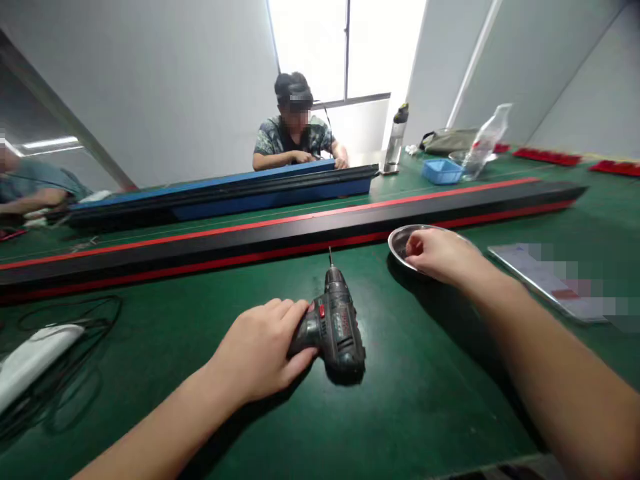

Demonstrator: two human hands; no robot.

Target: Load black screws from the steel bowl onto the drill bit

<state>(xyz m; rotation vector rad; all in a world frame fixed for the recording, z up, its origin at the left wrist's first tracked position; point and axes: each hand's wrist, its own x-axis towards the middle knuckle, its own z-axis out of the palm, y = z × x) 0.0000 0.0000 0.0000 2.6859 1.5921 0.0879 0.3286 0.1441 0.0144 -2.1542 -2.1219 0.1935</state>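
My left hand (pixel 267 343) is wrapped round the handle of a black cordless drill (pixel 343 327), which lies on its side on the green table (pixel 400 413). The drill's thin bit points away from me, towards a long black bar with red edges (pixel 280 235). Over to the right, my right hand (pixel 440 253) reaches into a round metal bowl (pixel 399 241), its fingertips pinched together inside the rim. What those fingers hold, if anything, is hidden.
Across the table a person (pixel 295 130) works at a blue and black bar (pixel 270 193); another sits far left. A blue basket (pixel 443 172), bottles (pixel 395 143) and a flat pale device (pixel 550 283) are at right. A white power strip (pixel 40 353) with cables lies left.
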